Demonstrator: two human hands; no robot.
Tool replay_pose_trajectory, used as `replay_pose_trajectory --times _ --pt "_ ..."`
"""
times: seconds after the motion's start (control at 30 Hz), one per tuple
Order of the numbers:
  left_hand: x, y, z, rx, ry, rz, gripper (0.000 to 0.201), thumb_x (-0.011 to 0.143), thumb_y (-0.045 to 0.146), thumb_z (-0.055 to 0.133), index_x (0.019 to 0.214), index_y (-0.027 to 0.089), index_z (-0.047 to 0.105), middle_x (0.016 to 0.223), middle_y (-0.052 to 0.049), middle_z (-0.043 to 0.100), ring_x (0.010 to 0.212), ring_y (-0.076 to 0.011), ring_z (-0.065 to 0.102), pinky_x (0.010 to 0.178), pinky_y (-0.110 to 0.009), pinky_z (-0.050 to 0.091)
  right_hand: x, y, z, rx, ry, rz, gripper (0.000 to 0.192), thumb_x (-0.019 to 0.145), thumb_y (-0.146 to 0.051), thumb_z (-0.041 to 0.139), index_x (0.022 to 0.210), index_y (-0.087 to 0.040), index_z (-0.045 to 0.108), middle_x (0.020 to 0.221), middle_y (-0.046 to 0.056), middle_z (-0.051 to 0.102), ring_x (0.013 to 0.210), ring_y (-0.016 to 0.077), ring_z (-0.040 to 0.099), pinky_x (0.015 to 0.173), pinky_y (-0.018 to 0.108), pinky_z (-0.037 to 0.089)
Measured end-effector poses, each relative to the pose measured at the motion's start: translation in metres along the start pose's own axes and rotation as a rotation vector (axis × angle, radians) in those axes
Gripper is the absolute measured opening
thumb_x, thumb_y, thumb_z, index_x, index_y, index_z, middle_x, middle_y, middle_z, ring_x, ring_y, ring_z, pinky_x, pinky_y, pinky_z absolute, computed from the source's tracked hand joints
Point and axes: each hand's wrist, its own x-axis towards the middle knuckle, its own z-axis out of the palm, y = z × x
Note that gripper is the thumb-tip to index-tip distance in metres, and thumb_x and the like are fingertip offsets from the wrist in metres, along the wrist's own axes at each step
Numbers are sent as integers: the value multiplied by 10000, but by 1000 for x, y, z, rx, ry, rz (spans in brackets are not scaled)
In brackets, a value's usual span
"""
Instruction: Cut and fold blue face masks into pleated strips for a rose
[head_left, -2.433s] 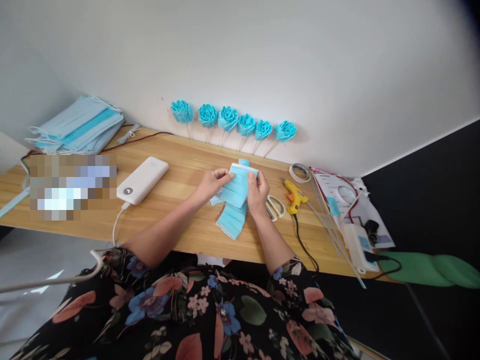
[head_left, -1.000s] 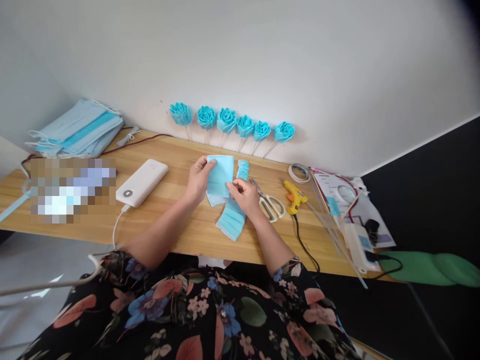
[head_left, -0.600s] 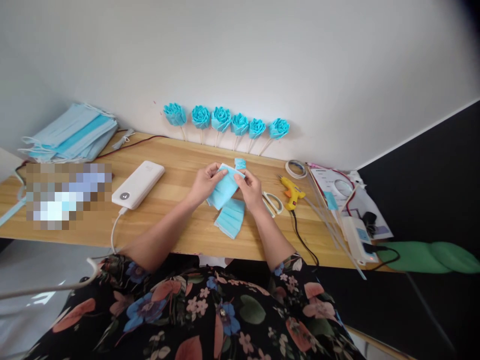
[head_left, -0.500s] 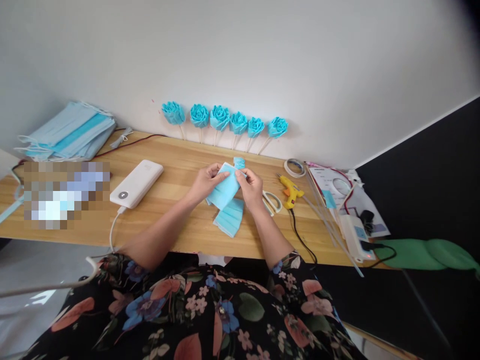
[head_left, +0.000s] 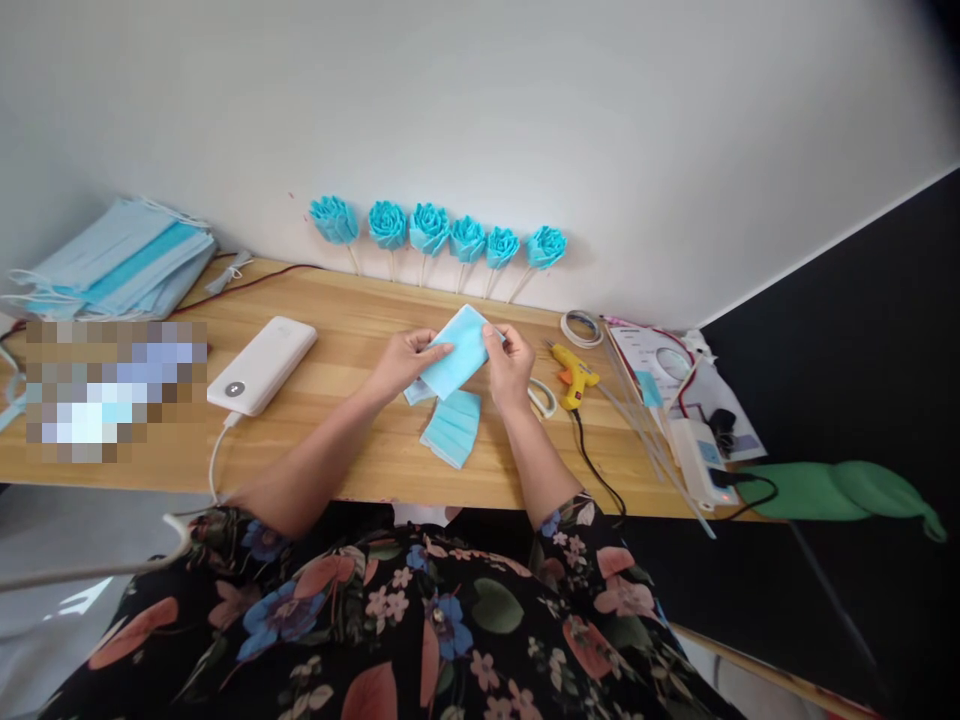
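A light blue piece of face mask fabric (head_left: 460, 352) is stretched between both hands above the table. My left hand (head_left: 411, 358) pinches its left edge, thumb on top. At the upper right edge, my right hand (head_left: 511, 362) grips the same piece between thumb and fingers. Below it, a pleated blue fabric piece (head_left: 452, 430) lies on the wood, and part of another piece (head_left: 417, 393) shows under the held one. Scissors (head_left: 543, 398) lie beside my right wrist, partly hidden by it.
Several blue fabric roses (head_left: 467, 240) on sticks lean against the wall. A mask stack (head_left: 120, 258) and white power bank (head_left: 264, 364) are on the left. To the right lie a yellow glue gun (head_left: 576, 378), tape roll (head_left: 582, 328), glue sticks (head_left: 645, 440) and power strip (head_left: 699, 462).
The held fabric piece is now spread wider and flatter, with my right hand slightly further right. The whole view has shifted a little.
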Motion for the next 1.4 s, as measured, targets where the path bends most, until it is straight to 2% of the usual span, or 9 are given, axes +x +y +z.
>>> replay_pose_trajectory --times 0.23,0.4,0.57,0.73,0.93,1.4 --pt "-2 4 0 6 2 9 533 634 618 779 804 133 641 642 11 571 524 -90 467 438 -202 335 1 4 0 0 10 4 388 833 -559 656 726 -191 591 573 -60 423 545 85 390 508 214 360" --pt "-3 6 0 22 -7 38 510 641 609 778 784 139 639 635 17 563 537 -93 464 463 -207 344 5 8 -1 49 -30 16 385 802 -568 675 756 -189 627 626 -46 465 593 94 397 549 220 370" --pt "0 1 0 31 -28 84 477 660 579 777 770 133 649 678 2 589 598 -103 492 528 -213 371 5 9 -3 69 -58 3 364 812 -543 682 767 -183 650 679 -32 522 644 102 426 621 229 394" --pt "2 -4 -1 77 -63 105 424 696 542 746 763 136 647 701 -8 597 635 -120 522 559 -225 389 5 10 -3 49 -70 -1 337 825 -511 695 772 -180 659 690 -33 539 647 100 441 623 229 382" --pt "1 -4 0 84 -89 99 415 712 536 724 760 136 621 702 -3 566 638 -113 500 560 -223 376 4 9 -3 7 -37 -25 358 842 -524 666 736 -184 628 651 -40 508 619 104 425 597 234 376" --pt "-1 -1 1 87 -102 78 460 686 586 734 729 150 595 661 8 547 600 -107 477 547 -225 350 3 8 -4 -44 14 -37 369 844 -536 650 740 -183 627 662 -36 541 630 109 454 608 236 398"
